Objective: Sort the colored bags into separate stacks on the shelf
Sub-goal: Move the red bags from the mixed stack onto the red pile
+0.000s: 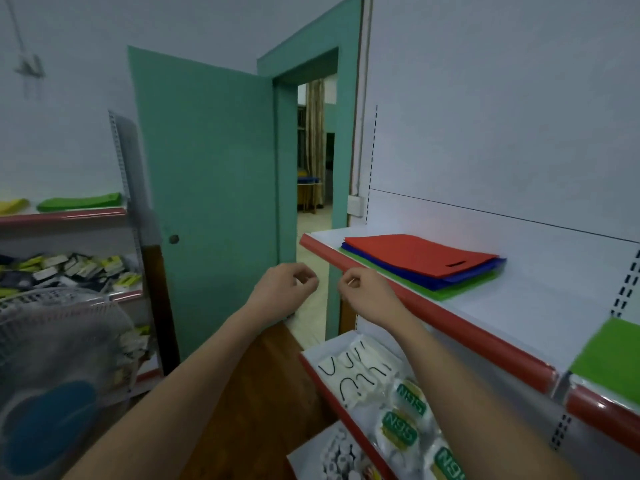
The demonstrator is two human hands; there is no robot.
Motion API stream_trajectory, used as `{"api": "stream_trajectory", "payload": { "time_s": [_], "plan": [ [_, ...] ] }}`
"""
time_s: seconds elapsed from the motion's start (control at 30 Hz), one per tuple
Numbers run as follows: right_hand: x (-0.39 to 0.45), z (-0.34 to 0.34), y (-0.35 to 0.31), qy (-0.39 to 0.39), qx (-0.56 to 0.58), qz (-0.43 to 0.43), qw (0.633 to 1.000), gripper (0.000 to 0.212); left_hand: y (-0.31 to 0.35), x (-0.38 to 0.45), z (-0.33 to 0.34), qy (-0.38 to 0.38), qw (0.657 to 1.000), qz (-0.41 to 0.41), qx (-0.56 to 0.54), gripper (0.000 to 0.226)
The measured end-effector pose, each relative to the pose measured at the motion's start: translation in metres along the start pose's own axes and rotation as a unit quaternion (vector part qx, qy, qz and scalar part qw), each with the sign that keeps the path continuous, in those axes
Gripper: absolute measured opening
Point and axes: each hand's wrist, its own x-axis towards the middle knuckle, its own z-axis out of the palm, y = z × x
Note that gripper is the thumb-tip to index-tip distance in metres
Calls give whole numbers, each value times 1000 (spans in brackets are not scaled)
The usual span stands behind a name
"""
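A mixed pile of flat bags lies on the white shelf (pixel 502 306) at the right: a red bag (pixel 415 252) on top, a blue bag (pixel 478 273) under it and a green bag (pixel 460 289) at the bottom. Another green bag (pixel 609 358) lies alone further right on the same shelf. My left hand (pixel 284 289) and my right hand (pixel 367 292) hover in front of the shelf's red front edge (pixel 450 320), left of the pile. Both have loosely curled fingers and hold nothing.
A teal door (pixel 207 202) stands open ahead. A left shelf unit carries a green bag (pixel 79 202) and a yellow bag (pixel 12 205), with small packets below. A fan (pixel 52 375) stands at lower left. Packets of masks (pixel 401 420) fill the lower right shelf.
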Motion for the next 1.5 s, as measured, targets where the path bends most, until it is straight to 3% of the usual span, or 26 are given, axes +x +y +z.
{"api": "stream_trajectory", "payload": {
  "time_s": [0.27,0.4,0.6,0.77,0.9,1.03,1.5],
  "plan": [
    [74,8,29,202,39,77,976,12,-69,100,27,-47,986,79,-137,13],
    [90,-4,45,341,40,102,934,17,-86,155,42,-59,972,87,-211,10],
    [99,-38,76,481,-84,179,854,13,-83,243,85,-70,955,107,-269,15],
    [111,-49,114,502,-153,293,799,11,-72,303,126,-51,966,115,-228,18],
    [108,-44,132,502,-146,337,783,26,-67,332,158,-107,973,118,-169,31],
    [103,-45,137,522,-122,349,769,37,-72,333,172,-113,980,146,-76,38],
    [102,-35,119,581,-135,291,748,23,-77,342,177,-175,972,141,-70,59]
  ]
}}
